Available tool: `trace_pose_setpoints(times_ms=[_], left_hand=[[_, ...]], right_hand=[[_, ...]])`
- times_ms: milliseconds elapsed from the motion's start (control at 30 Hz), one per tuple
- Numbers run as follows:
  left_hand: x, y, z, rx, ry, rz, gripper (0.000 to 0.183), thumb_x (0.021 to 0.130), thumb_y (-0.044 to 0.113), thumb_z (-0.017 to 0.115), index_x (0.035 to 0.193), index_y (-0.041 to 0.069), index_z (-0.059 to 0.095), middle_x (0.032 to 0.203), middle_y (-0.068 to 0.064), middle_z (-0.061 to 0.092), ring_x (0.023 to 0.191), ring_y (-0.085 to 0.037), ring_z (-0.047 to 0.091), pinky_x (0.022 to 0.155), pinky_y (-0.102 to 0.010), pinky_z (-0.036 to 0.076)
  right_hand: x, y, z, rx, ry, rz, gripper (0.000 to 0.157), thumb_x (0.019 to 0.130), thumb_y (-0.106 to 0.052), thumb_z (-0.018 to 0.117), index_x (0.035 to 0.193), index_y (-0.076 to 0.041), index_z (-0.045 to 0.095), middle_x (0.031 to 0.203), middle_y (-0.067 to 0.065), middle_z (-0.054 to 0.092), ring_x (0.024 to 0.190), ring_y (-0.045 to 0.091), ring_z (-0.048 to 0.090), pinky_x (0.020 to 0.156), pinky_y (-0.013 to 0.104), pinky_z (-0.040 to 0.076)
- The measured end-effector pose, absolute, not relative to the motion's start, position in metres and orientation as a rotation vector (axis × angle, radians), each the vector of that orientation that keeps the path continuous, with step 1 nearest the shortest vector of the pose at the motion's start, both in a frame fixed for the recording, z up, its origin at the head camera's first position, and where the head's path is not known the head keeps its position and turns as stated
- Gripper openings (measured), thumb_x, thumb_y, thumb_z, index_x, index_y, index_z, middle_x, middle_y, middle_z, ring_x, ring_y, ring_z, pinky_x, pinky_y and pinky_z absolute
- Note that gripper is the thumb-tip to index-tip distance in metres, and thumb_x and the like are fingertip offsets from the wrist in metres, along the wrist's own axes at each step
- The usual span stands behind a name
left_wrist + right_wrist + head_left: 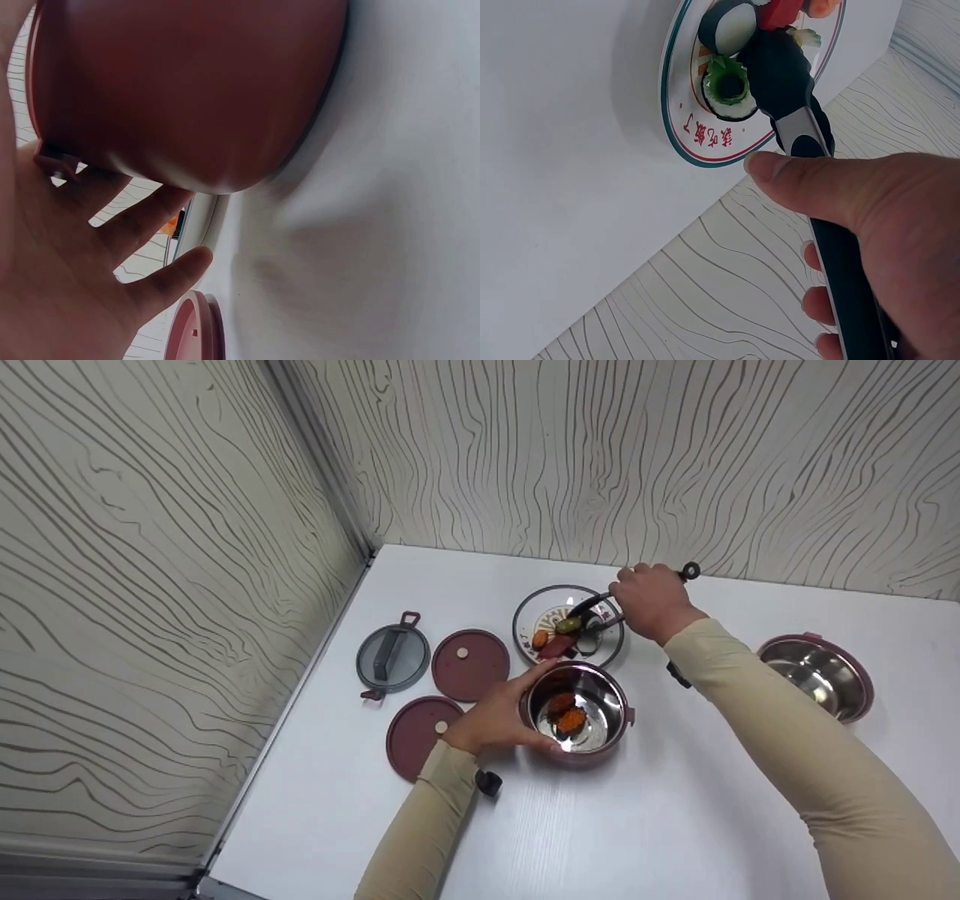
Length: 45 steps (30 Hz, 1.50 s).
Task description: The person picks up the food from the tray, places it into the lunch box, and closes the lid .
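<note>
My left hand (499, 718) holds the side of a dark red pot (187, 90), thumb along the near side and fingers spread toward the far side. Inside the pot's steel interior lie two orange pieces (571, 721). My right hand (651, 598) grips black kitchen tongs (840, 277) over a round printed plate (529, 611). At the tongs' tips is a yellow-green piece (568, 625); whether they pinch it I cannot tell. An orange piece (540, 639), a red piece (556, 647) and a sushi-roll-like piece (735, 112) also lie on the plate.
Two dark red round lids (471, 666) lie left of the pot, the nearer partly behind my left hand. Beyond them is a grey-rimmed glass lid (409, 679) with a handle. Another steel-lined pot (847, 686) stands at the right. Patterned walls (480, 457) border the white table (315, 810).
</note>
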<state>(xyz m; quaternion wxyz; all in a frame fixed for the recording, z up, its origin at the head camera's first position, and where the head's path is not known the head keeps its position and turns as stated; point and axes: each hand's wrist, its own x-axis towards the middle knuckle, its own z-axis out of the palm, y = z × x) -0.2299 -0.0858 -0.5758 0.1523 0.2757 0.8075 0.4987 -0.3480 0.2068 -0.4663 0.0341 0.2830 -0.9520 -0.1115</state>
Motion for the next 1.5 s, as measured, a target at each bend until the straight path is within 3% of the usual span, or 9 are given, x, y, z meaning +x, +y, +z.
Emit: trace_pose_setpoints(times_ms=[300,733,1500], left_hand=[[-0.229,-0.085,-0.575,0.78,2.304,1.445,0.136,0.073,0.025,0.113,0.184,0.027,0.035,0.181,-0.011,0.055,0.168,-0.034,0.054,0.145,-0.054,0.037],[-0.229,-0.084,-0.575,0.804,2.325,1.431,0.134,0.074,0.025,0.112,0.184,0.022,0.035,0.179,-0.011,0.057,0.167,-0.032,0.055,0.144,-0.053,0.039],[-0.23,-0.083,-0.576,0.803,2.311,1.444,0.135,0.073,0.025,0.113,0.184,0.026,0.035,0.181,-0.011,0.055,0.167,-0.035,0.054,0.143,-0.057,0.038]], right_hand=[[-0.344,0.211,-0.466,0.88,-2.904,-0.35,0.014,0.099,0.002,0.074,0.111,0.003,0.081,0.109,0.022,0.081,0.103,0.042,0.078,0.086,0.055,0.069],[-0.337,0.22,-0.457,0.878,-2.897,-0.26,0.027,0.089,-0.005,0.09,0.115,0.001,0.082,0.109,0.021,0.08,0.1,0.042,0.078,0.084,0.056,0.068],[-0.32,0.233,-0.436,0.861,-2.919,-0.203,0.038,0.089,-0.012,0.094,0.124,0.0,0.081,0.112,0.021,0.081,0.1,0.042,0.078,0.083,0.058,0.068]])
